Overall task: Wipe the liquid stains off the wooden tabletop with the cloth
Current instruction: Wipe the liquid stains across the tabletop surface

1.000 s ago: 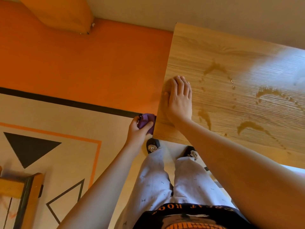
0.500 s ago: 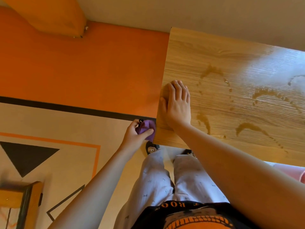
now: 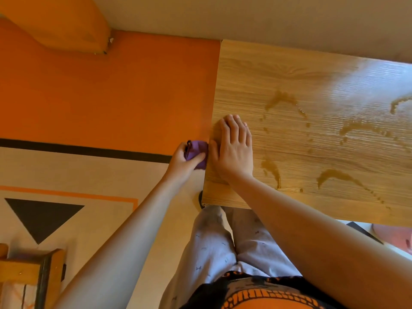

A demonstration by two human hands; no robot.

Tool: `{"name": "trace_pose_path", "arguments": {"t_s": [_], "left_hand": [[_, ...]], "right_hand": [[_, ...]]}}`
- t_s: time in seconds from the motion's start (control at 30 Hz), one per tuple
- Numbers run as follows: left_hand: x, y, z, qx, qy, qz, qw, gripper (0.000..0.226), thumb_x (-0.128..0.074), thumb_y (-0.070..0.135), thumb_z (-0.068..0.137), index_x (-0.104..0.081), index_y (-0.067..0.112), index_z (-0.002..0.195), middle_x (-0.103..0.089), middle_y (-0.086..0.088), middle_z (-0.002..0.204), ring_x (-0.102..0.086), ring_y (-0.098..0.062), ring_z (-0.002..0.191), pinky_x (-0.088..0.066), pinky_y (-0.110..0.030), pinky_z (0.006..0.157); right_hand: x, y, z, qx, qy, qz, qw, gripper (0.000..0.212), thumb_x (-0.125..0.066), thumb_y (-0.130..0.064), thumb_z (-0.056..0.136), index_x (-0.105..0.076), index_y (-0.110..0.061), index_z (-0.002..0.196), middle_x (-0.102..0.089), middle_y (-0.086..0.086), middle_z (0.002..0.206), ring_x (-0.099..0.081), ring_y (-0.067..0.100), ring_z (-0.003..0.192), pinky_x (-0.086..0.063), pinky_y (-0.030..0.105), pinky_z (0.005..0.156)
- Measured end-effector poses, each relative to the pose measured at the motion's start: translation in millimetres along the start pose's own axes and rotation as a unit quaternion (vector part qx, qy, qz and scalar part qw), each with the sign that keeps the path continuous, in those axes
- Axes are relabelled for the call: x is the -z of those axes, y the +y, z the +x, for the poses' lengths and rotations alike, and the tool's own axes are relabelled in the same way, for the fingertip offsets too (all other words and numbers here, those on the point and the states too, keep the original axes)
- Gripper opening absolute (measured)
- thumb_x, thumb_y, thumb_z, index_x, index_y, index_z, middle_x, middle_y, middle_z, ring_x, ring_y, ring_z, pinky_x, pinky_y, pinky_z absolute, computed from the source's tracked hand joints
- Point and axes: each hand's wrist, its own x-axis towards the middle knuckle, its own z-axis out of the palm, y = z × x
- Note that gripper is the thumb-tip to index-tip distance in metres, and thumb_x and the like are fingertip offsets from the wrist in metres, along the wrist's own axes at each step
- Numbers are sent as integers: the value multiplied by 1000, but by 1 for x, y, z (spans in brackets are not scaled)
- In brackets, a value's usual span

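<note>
- Purple cloth (image 3: 197, 153) is bunched in the left hand (image 3: 185, 161), fingers and thumb curled round it. It sits just off the left edge of the wooden tabletop (image 3: 312, 85), touching or nearly touching the edge, not on the top surface.
- Right hand (image 3: 234, 152) lies palm-down on the tabletop near that same edge, fingers straight and together, gripping nothing. It looks like a brace.
- Step in hand, as I read it: bring the cloth up onto the surface and start the first pass. No wiping is visible yet.
- Doing it well: open the wad so a broad face meets the wood, because a tight ball would smear more than it absorbs.
- Start at the nearest stain (image 3: 270, 167), just right of the right hand, then work outward to the arc stain (image 3: 334, 177) and the far streaks (image 3: 356, 128).
- Wipe along the grain, overlap the strokes and pull the liquid inward, away from the near edge, so it doesn't run off.
- Turn to a dry face between patches. There are several patches plus small droplets between them.
- Stains: amber-brown, wet-looking, in curved streaks with trailing beads. One more stain (image 3: 399, 103) sits at the right border, partly in glare, so its extent is unclear.
- Cloth: small, soft, crumpled. I can't tell whether it is dry or damp.
</note>
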Motion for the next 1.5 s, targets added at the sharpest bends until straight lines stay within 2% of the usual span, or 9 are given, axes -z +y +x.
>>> {"name": "trace_pose_path", "arguments": {"t_s": [0.1,0.23,0.4,0.57,0.7,0.93,1.13,1.33,1.5], "left_hand": [[5,-8,-20,12,-17,-1,1000,22,-66,16,89,-55,28,103,-63,1,107,-60,-19,104,-51,-34,91],[-2,9,-5,-14,24,31,999,24,-67,18,89,-56,17,110,-62,-1,107,-59,-14,96,-47,-21,79],[-19,51,41,-53,74,49,995,24,-64,18,90,-54,16,112,-61,-3,111,-58,-20,105,-49,-36,91],[-24,69,58,-57,86,78,992,25,-62,18,92,-53,12,114,-59,-4,112,-56,-22,105,-47,-37,90],[-27,66,53,-53,103,56,992,27,-62,18,92,-52,13,116,-58,-3,112,-55,-20,103,-43,-32,83],[-30,68,53,-52,116,25,992,21,-62,14,91,-54,15,111,-59,0,105,-56,-13,93,-43,-23,74],[-33,80,75,-53,113,-27,992,20,-62,10,90,-55,19,107,-62,0,103,-60,-18,99,-49,-34,88],[-50,139,146,-101,141,-27,984,20,-63,11,90,-53,16,106,-60,1,99,-58,-17,95,-47,-33,85],[-46,139,145,-102,130,-39,985,21,-64,12,89,-54,17,107,-61,4,98,-57,-6,86,-48,-22,75]], "right_hand": [[0,-1,0,-2,-12,3,1000,55,-37,-37,93,-40,-5,138,-35,14,148,-20,28,142,-10,41,118],[-1,1,0,0,-12,7,1000,53,-40,-36,93,-42,-3,136,-37,16,147,-24,30,141,-13,42,117],[2,3,1,-3,-27,43,999,53,-38,-37,91,-44,-5,134,-39,14,145,-24,28,140,-12,40,116],[36,26,32,-8,-17,180,983,41,-35,-38,91,-53,-11,117,-50,7,122,-40,25,114,-36,43,96],[48,48,102,-26,17,167,985,42,-42,-35,95,-47,-11,129,-41,9,137,-31,27,129,-28,38,105],[29,66,182,-11,-39,28,999,56,-29,-39,98,-23,-8,145,-20,11,154,-9,27,144,-7,40,118],[21,67,175,5,2,8,1000,58,-27,-40,98,-26,-7,145,-25,12,153,-13,28,144,-8,40,118],[18,69,180,3,25,10,1000,57,-31,-40,96,-31,-7,143,-29,12,151,-17,27,142,-11,40,117],[17,67,178,6,31,7,999,57,-31,-39,95,-31,-7,143,-30,12,151,-18,27,142,-12,41,117]]}}
